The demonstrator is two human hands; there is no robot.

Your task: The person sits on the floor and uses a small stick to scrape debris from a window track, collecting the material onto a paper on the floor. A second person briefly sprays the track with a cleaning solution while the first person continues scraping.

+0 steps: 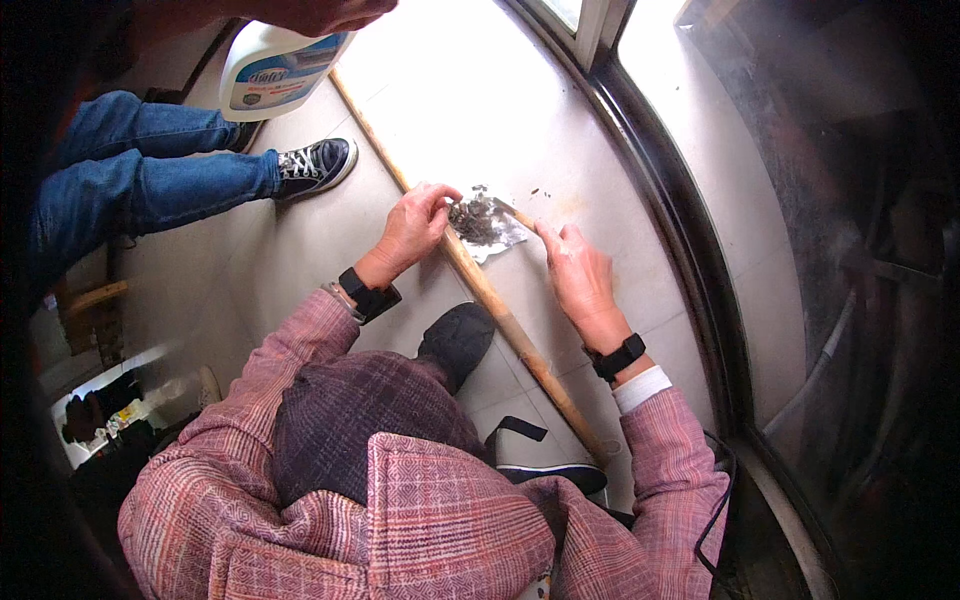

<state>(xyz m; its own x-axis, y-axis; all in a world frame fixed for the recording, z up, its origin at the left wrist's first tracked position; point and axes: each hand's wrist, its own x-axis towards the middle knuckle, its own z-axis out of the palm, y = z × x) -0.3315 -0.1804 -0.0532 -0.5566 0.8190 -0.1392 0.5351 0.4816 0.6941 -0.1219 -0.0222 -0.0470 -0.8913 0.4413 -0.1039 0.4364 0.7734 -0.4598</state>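
Observation:
A crumpled silvery sheet (487, 250) lies on the floor with a pile of dark brown bits (474, 218) on it. My left hand (413, 232) reaches over a long wooden pole (482, 285), with its thumb and forefinger pinched at the sheet's left edge. On the other side of the pile, my right hand (580, 272) is closed round a short, thin brown stick (516, 213). The stick's tip points at the top of the pile. A few loose dark bits (536, 191) lie on the floor beyond the sheet.
Another person's hand (320, 12) is beside a white jug (275, 72) at the upper left. That person's dark sneaker (315, 168) stands left of the pole. A dark curved door track (680, 190) bounds the right side. My black shoe (458, 340) is near the pole.

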